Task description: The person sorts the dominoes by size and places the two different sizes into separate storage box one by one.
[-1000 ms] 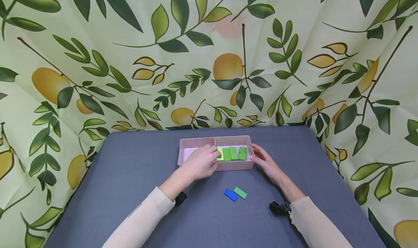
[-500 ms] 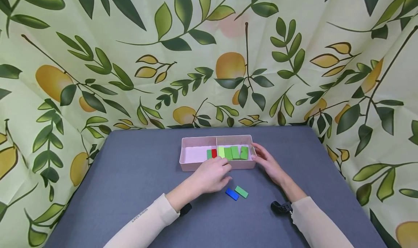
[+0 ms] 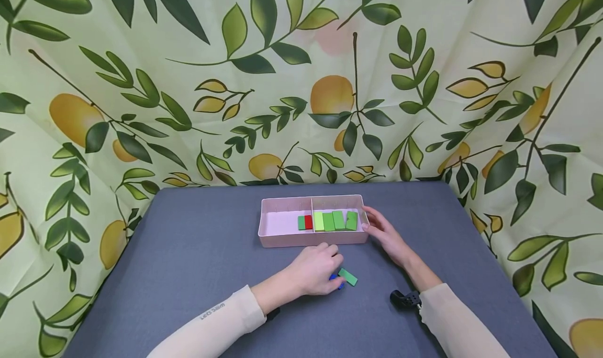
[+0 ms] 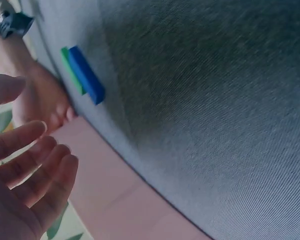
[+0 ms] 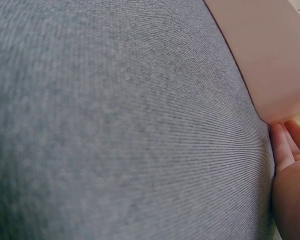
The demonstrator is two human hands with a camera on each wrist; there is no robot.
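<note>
Above the table my left hand (image 3: 316,270) hovers just in front of the box, partly covering a blue block (image 4: 87,75). In the left wrist view its fingers (image 4: 60,172) are loosely bent, apart from the block, with nothing between them. A green block (image 3: 348,277) lies beside the blue one. My right hand (image 3: 387,236) rests against the right end of a pink two-compartment box (image 3: 287,240), its fingers touching the end wall. A light green block (image 3: 319,221) and several green blocks (image 3: 338,220) lie in the right compartment. A red block (image 3: 308,222) and a green block (image 3: 301,223) lie in the left.
The box's divider (image 3: 312,214) stands between the two compartments. A grey-blue cloth covers the table (image 3: 202,253). Behind it hangs a curtain (image 3: 292,23) printed with leaves and fruit. A black strap (image 3: 404,299) is round the right wrist.
My left hand has come out of the box and moved toward me and right, over the blue block. The red and green blocks in the left compartment now show. My right hand stays at the box.
</note>
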